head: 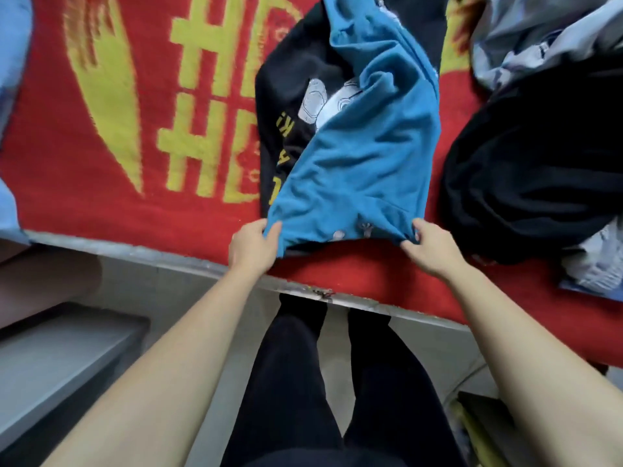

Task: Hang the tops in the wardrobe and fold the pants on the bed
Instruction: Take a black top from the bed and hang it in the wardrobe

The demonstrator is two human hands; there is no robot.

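A blue garment [364, 153] lies stretched across the bed, its near hem toward me. My left hand [254, 247] pinches the hem's left corner between thumb and fingers. My right hand [429, 247] grips the hem's right corner the same way. Under the blue cloth lies a black top [290, 106] with a white print and yellow letters. Which kind of garment the blue one is cannot be told.
The bed carries a red blanket [84, 183] with yellow characters. A heap of black clothes [536, 173] and grey-white ones [539, 38] sits at the right. The bed's metal edge [175, 257] runs in front of my legs. A grey step [57, 358] stands at lower left.
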